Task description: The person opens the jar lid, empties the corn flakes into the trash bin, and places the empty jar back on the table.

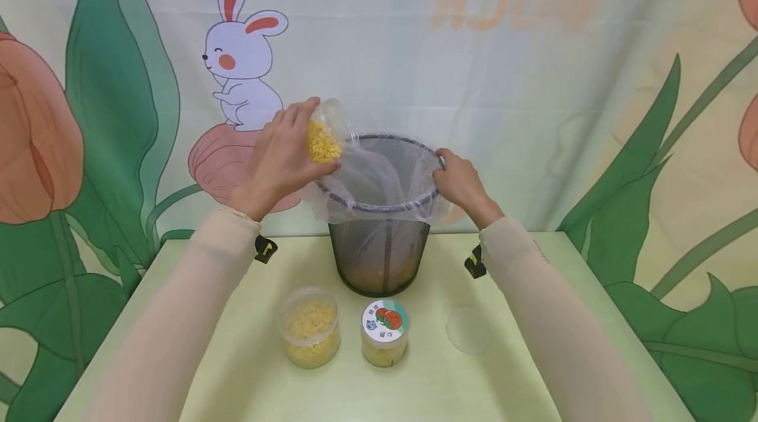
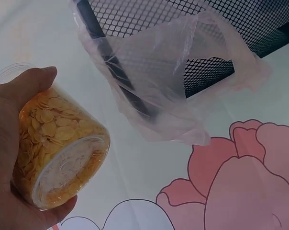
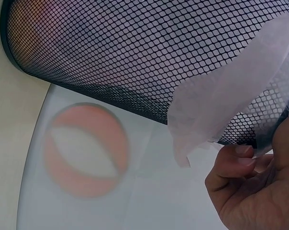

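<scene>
My left hand (image 1: 281, 155) grips a clear plastic jar (image 1: 324, 139) of yellow flakes. The jar is tipped over the left rim of a black mesh wastebasket (image 1: 379, 254), its mouth turned toward the basket. In the left wrist view, thumb and fingers wrap round the jar (image 2: 63, 148), whose base faces the camera. A thin translucent bag (image 1: 370, 175) lines the wastebasket and folds over its rim. On the basket's right side my right hand (image 1: 464, 182) grips the rim and bag edge; curled fingers (image 3: 230, 163) show there in the right wrist view.
In front of the basket stand a larger clear tub (image 1: 310, 336) with yellow contents and a smaller jar (image 1: 385, 336) with a fruit-printed lid. A clear round lid (image 1: 466, 330) lies to their right on the pale green table (image 1: 426, 389). A printed curtain (image 1: 379, 47) hangs close behind.
</scene>
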Motion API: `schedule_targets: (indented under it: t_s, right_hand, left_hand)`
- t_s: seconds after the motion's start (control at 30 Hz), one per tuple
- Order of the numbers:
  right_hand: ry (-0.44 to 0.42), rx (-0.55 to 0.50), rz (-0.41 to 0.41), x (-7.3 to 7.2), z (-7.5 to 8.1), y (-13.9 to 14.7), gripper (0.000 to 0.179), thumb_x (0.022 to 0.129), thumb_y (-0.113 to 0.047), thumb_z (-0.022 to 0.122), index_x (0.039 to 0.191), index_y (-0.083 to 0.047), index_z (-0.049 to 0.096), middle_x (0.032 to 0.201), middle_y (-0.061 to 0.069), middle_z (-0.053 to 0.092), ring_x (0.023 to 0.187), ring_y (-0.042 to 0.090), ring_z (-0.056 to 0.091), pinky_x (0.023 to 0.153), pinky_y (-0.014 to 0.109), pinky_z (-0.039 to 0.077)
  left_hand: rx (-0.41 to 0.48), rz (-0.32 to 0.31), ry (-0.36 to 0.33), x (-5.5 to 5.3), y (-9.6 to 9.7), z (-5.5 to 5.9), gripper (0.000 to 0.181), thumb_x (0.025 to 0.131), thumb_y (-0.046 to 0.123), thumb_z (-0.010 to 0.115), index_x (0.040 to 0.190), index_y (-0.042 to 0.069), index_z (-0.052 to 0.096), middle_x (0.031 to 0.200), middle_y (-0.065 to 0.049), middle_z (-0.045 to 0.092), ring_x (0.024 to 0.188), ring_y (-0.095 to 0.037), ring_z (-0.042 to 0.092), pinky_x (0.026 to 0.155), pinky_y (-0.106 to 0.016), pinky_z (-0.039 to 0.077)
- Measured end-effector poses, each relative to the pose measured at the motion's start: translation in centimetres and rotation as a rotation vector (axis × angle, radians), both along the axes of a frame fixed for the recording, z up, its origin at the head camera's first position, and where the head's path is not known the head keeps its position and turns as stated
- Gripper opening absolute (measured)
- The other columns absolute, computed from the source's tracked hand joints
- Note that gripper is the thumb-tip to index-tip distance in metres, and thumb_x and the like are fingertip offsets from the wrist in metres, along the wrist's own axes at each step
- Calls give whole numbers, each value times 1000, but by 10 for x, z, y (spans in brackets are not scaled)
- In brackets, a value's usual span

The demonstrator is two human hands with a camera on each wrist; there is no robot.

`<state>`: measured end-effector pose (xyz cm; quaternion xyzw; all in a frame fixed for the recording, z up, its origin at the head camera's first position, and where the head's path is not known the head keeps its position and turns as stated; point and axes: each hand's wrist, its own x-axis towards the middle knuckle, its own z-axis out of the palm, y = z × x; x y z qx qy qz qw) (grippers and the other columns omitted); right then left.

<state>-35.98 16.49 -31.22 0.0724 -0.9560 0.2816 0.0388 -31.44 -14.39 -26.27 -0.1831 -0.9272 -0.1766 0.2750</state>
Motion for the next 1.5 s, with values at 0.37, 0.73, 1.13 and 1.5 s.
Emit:
schedule_targets:
  t_s: [0.37, 0.73, 1.13, 1.5]
  right_hand:
    - [4, 13, 11, 0, 1, 0, 54, 99, -19, 37, 153, -10, 33, 141, 19, 54, 83, 28, 53, 80, 42, 45]
    - [2, 26, 2, 0, 1, 0, 56, 98, -20, 37, 153, -11, 32, 149, 18, 47, 106, 34, 57, 90, 46, 45]
    - [3, 21, 2, 1, 2, 0, 55, 99, -19, 38, 153, -10, 33, 149, 18, 47, 113, 35, 58, 92, 47, 46]
    - [9, 19, -1, 0, 2, 0, 56, 98, -18, 37, 153, -10, 33, 151, 17, 45, 129, 39, 52, 103, 52, 45]
  left_hand:
    - [-96, -13, -16, -10, 5, 9, 104, 73, 46, 81, 154, 13, 25, 149, -14, 43, 129, -37, 45, 104, -56, 40]
    - [-180, -12, -33, -17, 9, 12, 104, 74, 45, 81, 154, 12, 24, 149, -14, 42, 130, -38, 43, 105, -57, 40]
    - [-277, -29, -15, -22, 12, 16, 103, 73, 42, 82, 154, 10, 26, 148, -15, 44, 132, -38, 43, 107, -58, 39]
    - [-334, -27, 2, -24, 14, 20, 102, 73, 40, 83, 153, 10, 28, 147, -15, 44, 132, -38, 44, 105, -58, 40]
